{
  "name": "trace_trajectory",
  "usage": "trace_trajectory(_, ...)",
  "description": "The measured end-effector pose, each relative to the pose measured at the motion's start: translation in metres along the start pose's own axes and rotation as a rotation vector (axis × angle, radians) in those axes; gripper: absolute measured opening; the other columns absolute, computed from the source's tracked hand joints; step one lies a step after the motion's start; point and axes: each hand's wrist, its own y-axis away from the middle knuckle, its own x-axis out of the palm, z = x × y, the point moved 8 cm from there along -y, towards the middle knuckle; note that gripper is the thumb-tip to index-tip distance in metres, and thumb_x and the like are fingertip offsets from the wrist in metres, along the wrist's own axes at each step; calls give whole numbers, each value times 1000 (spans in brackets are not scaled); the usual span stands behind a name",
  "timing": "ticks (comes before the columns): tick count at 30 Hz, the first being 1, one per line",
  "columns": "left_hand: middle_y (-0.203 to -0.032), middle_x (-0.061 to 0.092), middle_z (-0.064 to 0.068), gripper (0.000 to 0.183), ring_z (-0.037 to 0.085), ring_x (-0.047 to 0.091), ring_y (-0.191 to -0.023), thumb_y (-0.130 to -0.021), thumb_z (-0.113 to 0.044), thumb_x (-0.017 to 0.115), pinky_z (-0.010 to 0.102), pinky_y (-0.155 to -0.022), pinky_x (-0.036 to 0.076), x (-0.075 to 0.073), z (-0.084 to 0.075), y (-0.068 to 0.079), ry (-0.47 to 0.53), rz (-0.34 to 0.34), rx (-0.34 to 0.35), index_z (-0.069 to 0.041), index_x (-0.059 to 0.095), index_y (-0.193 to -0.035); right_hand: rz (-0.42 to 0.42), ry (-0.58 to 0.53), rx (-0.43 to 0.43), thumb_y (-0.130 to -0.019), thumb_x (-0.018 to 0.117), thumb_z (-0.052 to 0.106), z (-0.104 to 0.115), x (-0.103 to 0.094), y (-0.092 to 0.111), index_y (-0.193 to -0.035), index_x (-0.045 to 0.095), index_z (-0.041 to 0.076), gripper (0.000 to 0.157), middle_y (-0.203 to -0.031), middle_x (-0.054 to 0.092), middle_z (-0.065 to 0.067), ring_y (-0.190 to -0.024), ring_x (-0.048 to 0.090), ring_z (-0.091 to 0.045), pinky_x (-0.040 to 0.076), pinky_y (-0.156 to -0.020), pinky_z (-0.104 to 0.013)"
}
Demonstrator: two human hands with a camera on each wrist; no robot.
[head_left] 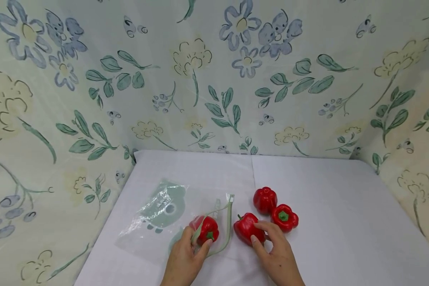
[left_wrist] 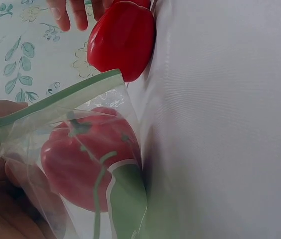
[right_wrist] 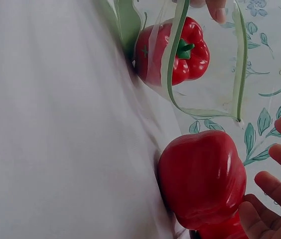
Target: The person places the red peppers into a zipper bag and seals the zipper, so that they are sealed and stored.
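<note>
My left hand point(head_left: 186, 254) pinches the green-edged mouth of a clear zip-top bag point(head_left: 169, 202) with a green cartoon print. Just inside that mouth lies a red bell pepper point(head_left: 210, 229), its green stem toward the opening; the bag's film veils part of it in the left wrist view. To the right of the bag, another red bell pepper point(head_left: 246, 228) rests on its side on the table. Around its near right side my right hand point(head_left: 280, 254) is spread, fingertips right at its skin. In the right wrist view these fingers point(right_wrist: 272, 184) are parted and relaxed.
Two more red bell peppers, one farther back point(head_left: 265, 200) and one with its stem up point(head_left: 284, 218), sit close together behind the right hand. A white cloth covers the table point(head_left: 336, 222). A flower-patterned curtain point(head_left: 214, 79) hangs behind it and along both sides.
</note>
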Motion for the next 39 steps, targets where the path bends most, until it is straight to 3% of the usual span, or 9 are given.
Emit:
trace_trajectory(8,-62,36,-10,40,0,34,-57,-88,-31,81,17,-51,31,2,-3,0,-9,4,28,-12,45,-91,3,14,12,-82,85,28,0,-1,0,-127,61,26,51,-135,56,2,-128,52,-22,56,-98,-49)
trace_trajectory(20,-62,40,-11,33,0,38,-59,-88,-27,81,19,-55,36,7,0,2,-26,3,78,-16,50,-91,4,59,-36,-87,81,23,3,11,8,-123,66,25,39,-135,56,2,-126,52,-19,58,-96,-42)
trace_trajectory(23,-62,39,-11,34,0,38,-57,-88,-29,81,19,-53,35,6,0,2,-21,11,70,-15,50,-90,-4,75,-34,-85,83,24,3,11,6,-127,63,23,46,-138,54,0,-128,51,-23,58,-95,-46)
trace_trajectory(28,-61,40,-11,34,0,38,-57,-89,-31,80,18,-52,36,5,-1,2,-8,15,73,-15,49,-91,38,158,-1,-77,89,29,-6,22,-4,-147,47,27,82,-152,43,-5,-139,43,-33,58,-90,-55)
trace_trajectory(32,-61,40,-11,33,-1,39,-57,-89,-30,80,18,-51,36,6,0,3,-10,16,86,-16,50,-90,84,182,58,-70,93,33,-17,30,-10,-157,32,29,106,-149,43,-10,-136,45,-37,59,-84,-57)
trace_trajectory(36,-60,40,-11,32,-1,39,-55,-89,-26,80,18,-50,37,5,1,4,-18,8,93,-17,50,-89,66,198,32,-69,94,37,-18,34,-13,-159,29,27,112,-145,44,-12,-131,50,-36,59,-83,-57)
trace_trajectory(39,-60,40,-11,32,0,39,-55,-88,-25,80,18,-50,37,6,3,4,-25,8,83,-18,50,-89,69,193,-11,-72,92,37,-16,36,-15,-159,30,26,107,-149,43,-11,-134,49,-36,59,-85,-57)
